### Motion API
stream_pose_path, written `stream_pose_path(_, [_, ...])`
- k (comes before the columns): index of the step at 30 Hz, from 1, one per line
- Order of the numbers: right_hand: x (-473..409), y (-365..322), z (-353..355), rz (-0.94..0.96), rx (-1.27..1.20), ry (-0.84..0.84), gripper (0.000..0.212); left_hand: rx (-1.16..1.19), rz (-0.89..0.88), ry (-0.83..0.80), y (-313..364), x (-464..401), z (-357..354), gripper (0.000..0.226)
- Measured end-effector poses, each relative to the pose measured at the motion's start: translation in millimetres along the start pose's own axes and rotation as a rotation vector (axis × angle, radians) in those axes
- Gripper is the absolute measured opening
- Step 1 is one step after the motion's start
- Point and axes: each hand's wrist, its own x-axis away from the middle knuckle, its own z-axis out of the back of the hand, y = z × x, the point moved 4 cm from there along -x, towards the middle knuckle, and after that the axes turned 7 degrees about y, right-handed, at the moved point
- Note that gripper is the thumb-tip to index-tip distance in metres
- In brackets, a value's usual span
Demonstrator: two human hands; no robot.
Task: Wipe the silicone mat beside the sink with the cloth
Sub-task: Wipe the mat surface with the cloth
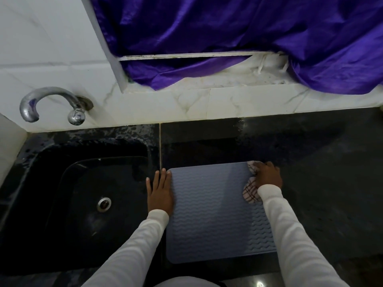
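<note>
Dark counter (pixel 310 154), wavy-ribbed grey mat (pixel 209 206)

Cloth (pixel 249 191) mostly under the right hand (pixel 267 176); fingers hidden.

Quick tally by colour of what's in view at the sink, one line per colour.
Purple: 1, curtain
Grey-blue: 1, silicone mat
Black: 2, sink, countertop
Chrome: 2, tap, drain
White checked: 1, cloth gripped by right hand
Total: 7
</note>
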Motion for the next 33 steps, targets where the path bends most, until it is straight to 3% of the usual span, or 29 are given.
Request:
stream_pose_path(5, [45,-96,-14,0.408,-0.301,-0.103,0.067,0.009,0.009,-0.026,-1,-1,-1,0.063])
stream_pose_path(8, [91,-168,-36,0.569,-0.161,-0.173,0.064,-0.005,0.005,-0.046,-3,-1,-4,0.072])
stream_pose_path(11, [129,-211,-77,0.655,0.044,-0.231,0.061,-0.057,-0.001,-0.058,-5,-1,-6,0.067])
stream_pose_path(17, [134,-198,-79,0.586,0.15,-0.22,0.06,-0.104,-0.022,-0.096,-7,-3,-11,0.069])
stream_pose_path(21, [100,-179,-64,0.495,0.129,-0.214,0.043,-0.055,-0.01,-0.087,-4,-3,-4,0.072])
stream_pose_path(25, [63,-127,-60,0.378,0.15,-0.198,0.036,-0.038,-0.008,-0.084,-4,-2,-3,0.063])
stream_pose_path(33, [8,-23,-9,0.059,0.241,-0.14,0.034,-0.014,-0.016,-0.041,-4,-1,-3,0.07])
